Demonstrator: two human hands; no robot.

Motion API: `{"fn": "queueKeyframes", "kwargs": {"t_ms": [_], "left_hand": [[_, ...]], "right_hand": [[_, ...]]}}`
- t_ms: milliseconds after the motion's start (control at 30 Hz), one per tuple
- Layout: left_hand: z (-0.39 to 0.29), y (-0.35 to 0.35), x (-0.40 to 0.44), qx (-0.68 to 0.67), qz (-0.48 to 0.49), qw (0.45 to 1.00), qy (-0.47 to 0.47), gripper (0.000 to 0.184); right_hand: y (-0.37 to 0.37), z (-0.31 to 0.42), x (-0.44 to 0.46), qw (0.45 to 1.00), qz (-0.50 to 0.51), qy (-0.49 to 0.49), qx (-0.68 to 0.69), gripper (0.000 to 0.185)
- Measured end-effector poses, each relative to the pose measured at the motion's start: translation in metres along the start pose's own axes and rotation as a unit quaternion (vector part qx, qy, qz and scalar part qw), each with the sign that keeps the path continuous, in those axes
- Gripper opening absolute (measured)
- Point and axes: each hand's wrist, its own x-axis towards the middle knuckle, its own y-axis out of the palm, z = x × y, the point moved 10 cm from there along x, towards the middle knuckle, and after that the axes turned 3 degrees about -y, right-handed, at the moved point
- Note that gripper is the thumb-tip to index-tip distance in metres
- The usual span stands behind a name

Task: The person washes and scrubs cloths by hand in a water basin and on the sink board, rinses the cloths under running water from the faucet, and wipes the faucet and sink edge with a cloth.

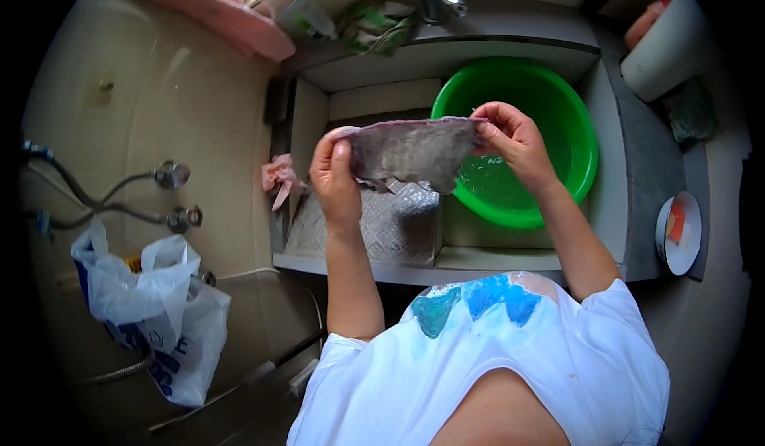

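Observation:
A wet, greyish-brown cloth [418,153] with a purplish upper edge is stretched between my two hands above the sink [470,256]. My left hand [333,171] pinches its left end, thumb in front. The upper right corner is gripped by my right hand [514,139], over the near left part of a green basin [591,155]. Water shows inside the basin, which stands in the right side of the sink. Below the cloth, at the left, lies a ridged washboard surface [374,235]. The cloth's lower edge hangs loose and uneven.
A faucet [434,0] rises behind the sink, with a crumpled green cloth [378,27] beside it. A pink towel [211,11] hangs at upper left. Pink gloves or cloth [280,179] sit on the left rim. A white bowl [680,235] is at right; a plastic bag [163,310] hangs left.

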Motion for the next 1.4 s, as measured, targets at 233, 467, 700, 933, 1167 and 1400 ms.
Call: {"fn": "queueKeyframes", "kwargs": {"t_ms": [233,467,700,933,1167,1400], "left_hand": [[0.037,-0.07,-0.071,0.135,0.107,0.976,-0.13,0.011],[0.043,-0.066,-0.133,0.474,0.126,0.871,-0.005,0.016],[0.026,-0.061,-0.127,0.497,0.131,0.855,0.065,0.016],[0.037,-0.071,-0.13,0.498,0.11,0.857,0.073,0.015],[0.04,-0.077,-0.134,0.497,0.102,0.859,0.071,0.019],[0.043,-0.077,-0.13,0.513,0.123,0.849,0.038,0.021]], "right_hand": [[0.088,-0.063,-0.018,0.957,0.277,0.071,-0.053,0.028],[0.098,-0.131,0.01,0.921,0.131,-0.007,-0.367,0.025],[0.177,-0.122,-0.008,0.882,0.213,-0.089,-0.411,0.016],[0.171,-0.169,0.02,0.799,0.151,-0.117,-0.57,0.015],[0.18,-0.173,0.054,0.812,0.216,-0.073,-0.538,0.019],[0.243,-0.166,0.031,0.788,0.296,-0.173,-0.511,0.027]]}}
